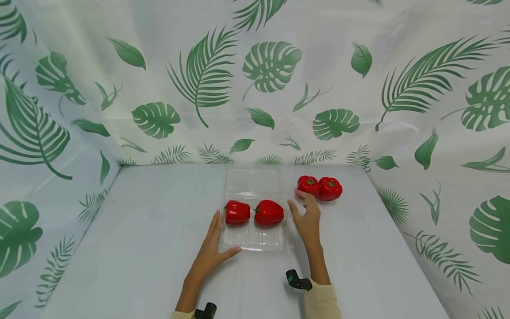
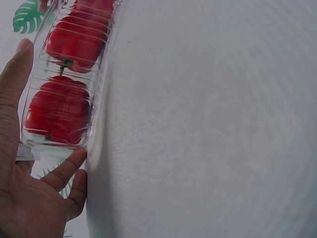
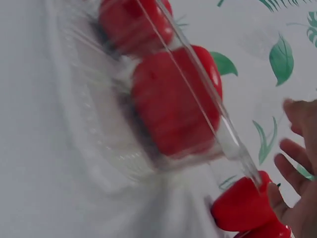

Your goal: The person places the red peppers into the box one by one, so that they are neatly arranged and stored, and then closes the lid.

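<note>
A clear plastic clamshell box [image 1: 253,249] lies with its lid [image 1: 253,181] folded back behind it. Two red bell peppers, a left one [image 1: 237,213] and a right one [image 1: 269,213], lie side by side in its rear half. My left hand [image 1: 209,253] rests at the box's front left corner, its fingers extended along the left side and thumb toward the front edge. Beyond the box's right side, my right hand [image 1: 309,220] holds nothing, its fingers loosely bent. Its fingertips are close to a loose red bell pepper [image 1: 306,184]; whether they touch it I cannot tell.
Another loose red bell pepper [image 1: 330,189] sits against the first, to the right of the lid. All stand on a white table [image 1: 159,221]. A leaf-patterned curtain [image 1: 223,128] closes off the back and both sides.
</note>
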Available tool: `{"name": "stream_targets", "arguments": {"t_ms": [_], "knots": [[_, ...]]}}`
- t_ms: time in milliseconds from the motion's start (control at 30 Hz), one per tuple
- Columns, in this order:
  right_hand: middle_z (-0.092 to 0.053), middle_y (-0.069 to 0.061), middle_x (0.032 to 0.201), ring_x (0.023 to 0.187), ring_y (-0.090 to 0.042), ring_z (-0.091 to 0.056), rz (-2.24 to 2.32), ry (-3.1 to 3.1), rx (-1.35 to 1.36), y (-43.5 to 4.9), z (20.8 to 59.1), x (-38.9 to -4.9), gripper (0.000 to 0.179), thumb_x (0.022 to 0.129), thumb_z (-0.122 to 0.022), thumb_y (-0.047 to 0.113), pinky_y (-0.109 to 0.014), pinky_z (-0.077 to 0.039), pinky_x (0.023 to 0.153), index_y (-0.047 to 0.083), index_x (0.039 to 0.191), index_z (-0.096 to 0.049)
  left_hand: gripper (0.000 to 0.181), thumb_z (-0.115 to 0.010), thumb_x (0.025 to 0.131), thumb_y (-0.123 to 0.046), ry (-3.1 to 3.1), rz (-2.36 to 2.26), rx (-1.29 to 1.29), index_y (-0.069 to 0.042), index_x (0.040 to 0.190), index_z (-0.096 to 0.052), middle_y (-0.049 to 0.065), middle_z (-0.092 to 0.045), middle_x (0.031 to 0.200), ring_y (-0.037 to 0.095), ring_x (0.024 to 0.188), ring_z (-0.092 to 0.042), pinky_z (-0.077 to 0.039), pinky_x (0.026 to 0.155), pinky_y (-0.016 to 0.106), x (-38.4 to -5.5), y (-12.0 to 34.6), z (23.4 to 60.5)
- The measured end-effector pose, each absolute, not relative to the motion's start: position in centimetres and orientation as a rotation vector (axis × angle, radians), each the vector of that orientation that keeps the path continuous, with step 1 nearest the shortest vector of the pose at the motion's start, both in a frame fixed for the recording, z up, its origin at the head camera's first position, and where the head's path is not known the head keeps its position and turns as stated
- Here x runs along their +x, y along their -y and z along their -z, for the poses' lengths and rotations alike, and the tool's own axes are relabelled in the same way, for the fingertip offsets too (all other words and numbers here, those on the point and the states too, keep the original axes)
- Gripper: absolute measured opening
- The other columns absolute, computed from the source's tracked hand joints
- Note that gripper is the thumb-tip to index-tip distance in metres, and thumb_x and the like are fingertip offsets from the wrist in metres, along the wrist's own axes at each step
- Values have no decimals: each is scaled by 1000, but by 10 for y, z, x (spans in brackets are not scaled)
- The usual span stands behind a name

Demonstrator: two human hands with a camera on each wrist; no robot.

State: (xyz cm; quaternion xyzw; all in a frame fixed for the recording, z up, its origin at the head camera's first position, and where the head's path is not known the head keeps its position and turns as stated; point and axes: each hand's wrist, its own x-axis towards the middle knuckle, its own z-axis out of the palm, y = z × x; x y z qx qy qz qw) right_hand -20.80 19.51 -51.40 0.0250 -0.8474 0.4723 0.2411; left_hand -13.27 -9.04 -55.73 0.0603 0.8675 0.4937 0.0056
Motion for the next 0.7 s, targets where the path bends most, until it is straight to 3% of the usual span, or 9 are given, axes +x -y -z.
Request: {"name": "stream_targets", "arguments": {"t_ms": [167, 400, 533, 700], "knots": [[-53, -17, 128, 120, -27, -50, -1324, 2040, -237, -217, 508, -221, 50, 89, -71, 19, -51, -49, 92, 3, 132, -52, 111, -81, 76, -41, -2709, -1549, 199, -20, 159, -9, -9, -5, 166, 26, 152, -16, -29, 114, 56, -134, 91, 556], [-28, -14, 149, 139, -27, -29, -1488, 1972, -671, -250, 519, -238, 72, 92, -66, 32, -49, -40, 113, 13, 149, -26, 111, -81, 76, -39, -2695, -1570, 206, -20, 159, -9, -6, -6, 166, 28, 152, -17, -29, 115, 56, -133, 91, 557], [-20, -15, 154, 143, -30, -23, -1570, 2005, -732, -263, 528, -246, 81, 92, -65, 37, -47, -33, 118, 14, 153, -16, 111, -82, 76, -40, -2690, -1574, 201, -21, 159, -10, -8, -6, 166, 27, 152, -17, -29, 115, 55, -134, 92, 559], [-20, -14, 157, 144, -30, -24, -1662, 2019, -717, -270, 529, -256, 87, 91, -66, 41, -48, -34, 118, 13, 154, -13, 111, -82, 75, -40, -2702, -1568, 204, -20, 158, -11, -8, -7, 166, 27, 152, -17, -29, 115, 55, -135, 92, 559]]}}
